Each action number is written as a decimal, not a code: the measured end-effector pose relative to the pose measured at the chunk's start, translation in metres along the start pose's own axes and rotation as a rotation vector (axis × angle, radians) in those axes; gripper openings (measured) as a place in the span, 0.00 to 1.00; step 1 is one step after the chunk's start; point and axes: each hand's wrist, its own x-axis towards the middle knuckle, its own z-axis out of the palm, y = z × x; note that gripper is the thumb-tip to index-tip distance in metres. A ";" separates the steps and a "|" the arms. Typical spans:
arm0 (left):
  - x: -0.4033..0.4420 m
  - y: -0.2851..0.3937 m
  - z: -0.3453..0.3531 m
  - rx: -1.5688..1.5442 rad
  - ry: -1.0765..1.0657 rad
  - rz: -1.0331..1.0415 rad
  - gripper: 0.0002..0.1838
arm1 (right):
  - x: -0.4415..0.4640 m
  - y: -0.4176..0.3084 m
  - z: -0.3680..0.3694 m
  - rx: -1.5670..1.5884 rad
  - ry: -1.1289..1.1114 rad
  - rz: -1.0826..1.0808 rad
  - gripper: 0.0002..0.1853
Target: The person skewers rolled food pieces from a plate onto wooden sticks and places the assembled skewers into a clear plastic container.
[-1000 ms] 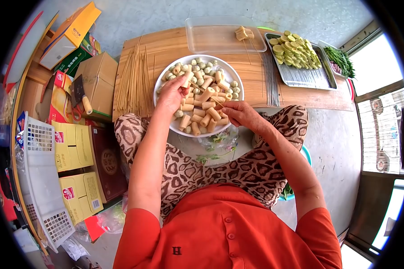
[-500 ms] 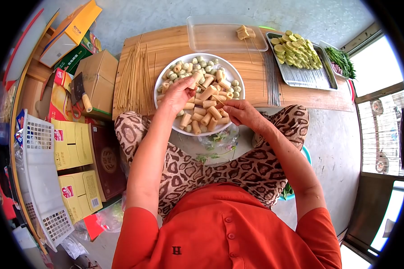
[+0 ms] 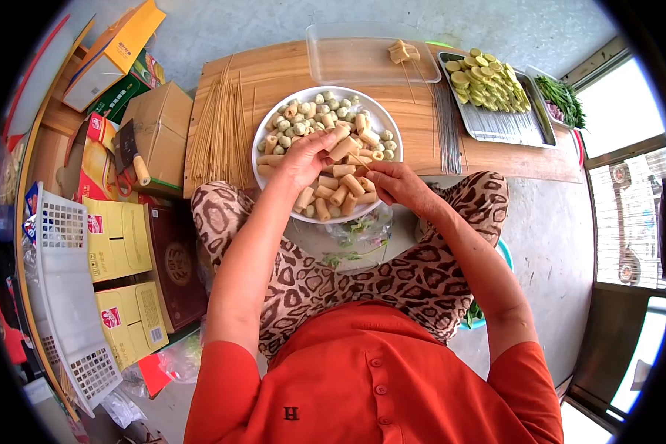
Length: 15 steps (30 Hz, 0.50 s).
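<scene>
A round white bowl (image 3: 397, 132) holds many tan tube-shaped food pieces (image 3: 339, 197) and pale green-white balls (image 3: 283, 126). Over its middle, my left hand (image 3: 308, 157) is closed around one tan tube-shaped piece (image 3: 342, 149). At the bowl's right edge my right hand (image 3: 401, 183) pinches a thin wooden skewer (image 3: 360, 164), which slants up and left toward that piece. Whether the skewer's tip touches the piece cannot be made out. Part of the bowl's left side is hidden by my left hand and forearm.
Loose wooden skewers (image 3: 218, 133) lie left of the bowl. Behind stands a clear plastic tray (image 3: 348, 63) with a few skewered pieces (image 3: 402, 52). On the right are thin metal-looking sticks (image 3: 448, 133) and a tray of green slices (image 3: 488, 80). A cleaver (image 3: 131, 148) leans by cardboard boxes.
My left hand has moved right and slightly down, bringing the tan piece nearer the skewer. My right hand stays almost in place with the skewer.
</scene>
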 end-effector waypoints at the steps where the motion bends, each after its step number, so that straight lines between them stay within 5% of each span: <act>1: 0.001 -0.001 -0.001 0.002 0.001 -0.002 0.20 | 0.001 0.001 0.000 0.002 0.010 -0.001 0.15; 15: 0.010 -0.008 -0.007 -0.058 0.043 0.044 0.16 | 0.009 0.001 -0.003 0.020 0.108 -0.041 0.14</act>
